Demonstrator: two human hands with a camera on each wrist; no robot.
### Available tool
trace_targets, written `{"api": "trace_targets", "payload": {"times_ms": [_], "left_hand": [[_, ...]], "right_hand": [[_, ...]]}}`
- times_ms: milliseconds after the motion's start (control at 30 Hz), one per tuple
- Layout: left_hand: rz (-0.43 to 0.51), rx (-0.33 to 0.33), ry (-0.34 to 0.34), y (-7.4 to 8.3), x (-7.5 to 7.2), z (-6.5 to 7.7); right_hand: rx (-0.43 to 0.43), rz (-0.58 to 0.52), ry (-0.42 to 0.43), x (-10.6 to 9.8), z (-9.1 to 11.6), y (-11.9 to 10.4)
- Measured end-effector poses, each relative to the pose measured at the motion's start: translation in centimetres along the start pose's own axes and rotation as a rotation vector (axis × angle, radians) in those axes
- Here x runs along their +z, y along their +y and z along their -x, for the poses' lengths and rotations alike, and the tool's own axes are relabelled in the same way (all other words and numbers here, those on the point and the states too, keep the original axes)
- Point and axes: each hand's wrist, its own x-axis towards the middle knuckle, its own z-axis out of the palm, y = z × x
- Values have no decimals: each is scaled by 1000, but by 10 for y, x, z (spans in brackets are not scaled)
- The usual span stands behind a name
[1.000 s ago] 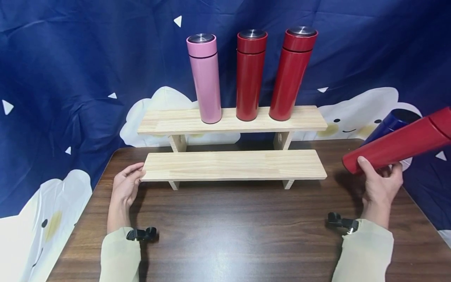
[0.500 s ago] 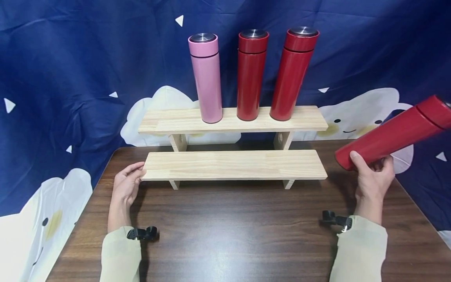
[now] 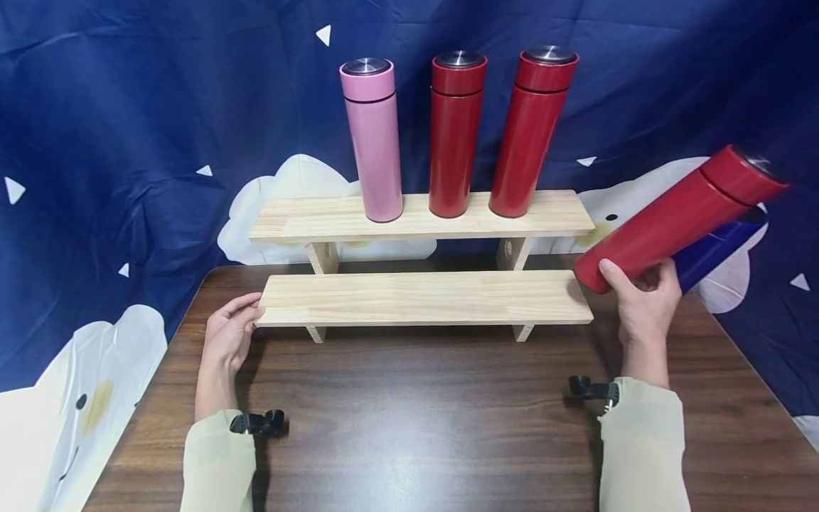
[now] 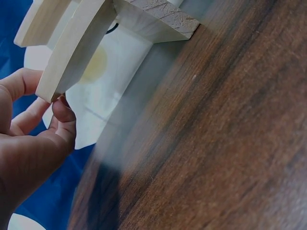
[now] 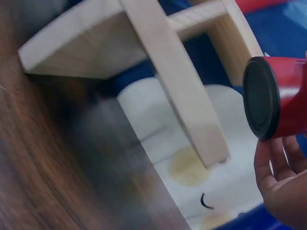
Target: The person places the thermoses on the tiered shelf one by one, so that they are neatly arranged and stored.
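Note:
My right hand [image 3: 646, 306] grips a red thermos flask [image 3: 665, 213] near its base. The flask is tilted, its dark lid pointing up and to the right. Its base hangs by the right end of the lower shelf of a pale wooden two-tier stand [image 3: 422, 299]; the right wrist view shows its black bottom [image 5: 261, 98] apart from the wood. At the other end, my left hand [image 3: 227, 334] pinches the lower shelf's left end [image 4: 72, 52] between thumb and fingers. On the upper shelf stand a pink flask [image 3: 374, 149] and two red flasks [image 3: 454, 142], all upright.
A blue cylinder [image 3: 723, 245], partly hidden behind the held flask, shows at the right. The stand rests on a brown wooden table [image 3: 409, 412]. Behind it hangs a dark blue cloth [image 3: 160, 92] printed with white clouds.
My right hand has carried the red flask left, from the table's right side to the lower shelf's right end. My left hand and the flasks on the stand have stayed put.

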Motion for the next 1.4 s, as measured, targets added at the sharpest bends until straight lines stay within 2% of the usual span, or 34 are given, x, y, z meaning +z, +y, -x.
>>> {"api": "trace_targets", "payload": {"times_ms": [467, 800, 967, 1267, 1400], "left_hand": [[-25, -9, 4, 2, 4, 0], [-30, -13, 10, 0, 3, 0], [-45, -15, 13, 0, 3, 2], [-46, -3, 23, -1, 3, 1], [-49, 2, 22, 1, 2, 1]], "right_hand": [[-25, 150, -157, 29, 15, 4], [-13, 154, -192, 36, 22, 2], [-24, 168, -237, 45, 32, 4], [-32, 296, -380, 65, 47, 9], [-39, 298, -444, 77, 55, 13]]}}
